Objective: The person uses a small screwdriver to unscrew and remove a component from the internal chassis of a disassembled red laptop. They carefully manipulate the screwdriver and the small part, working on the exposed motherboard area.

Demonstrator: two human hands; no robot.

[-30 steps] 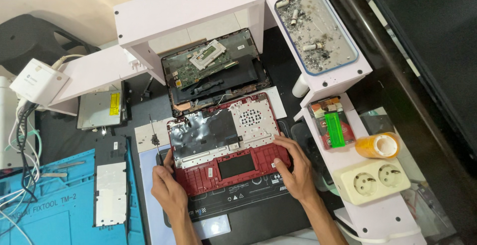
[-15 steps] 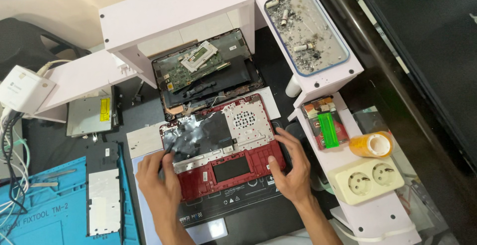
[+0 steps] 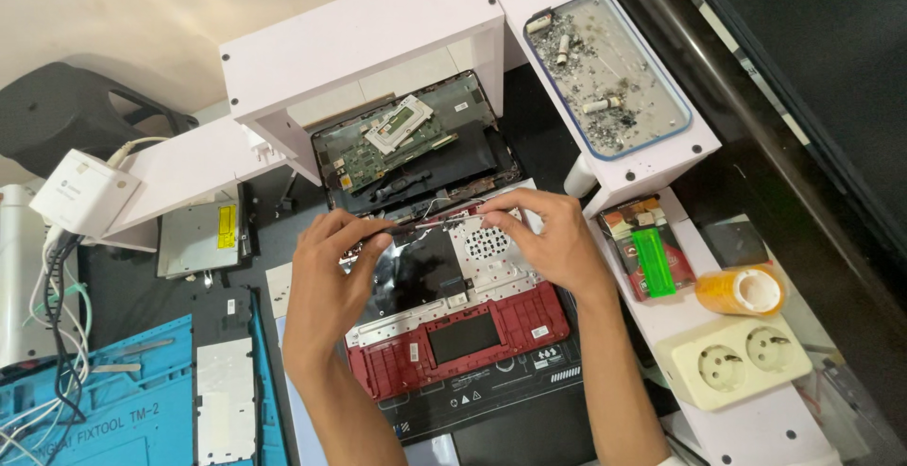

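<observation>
Clear tray (image 3: 682, 118) on white shelf (image 3: 652, 169) holds loose screws (image 3: 605, 60).

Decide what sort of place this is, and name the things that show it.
Probably an electronics repair bench: an opened laptop base with its circuit board bare, a red palmrest panel under both hands, and a tray of loose screws.

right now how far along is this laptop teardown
Done: the laptop base lies open with its circuit board bare, and loose screws fill the tray. In hand: left hand and right hand grip the far edge of the red palmrest panel. Left: that panel is not yet set aside.
</observation>
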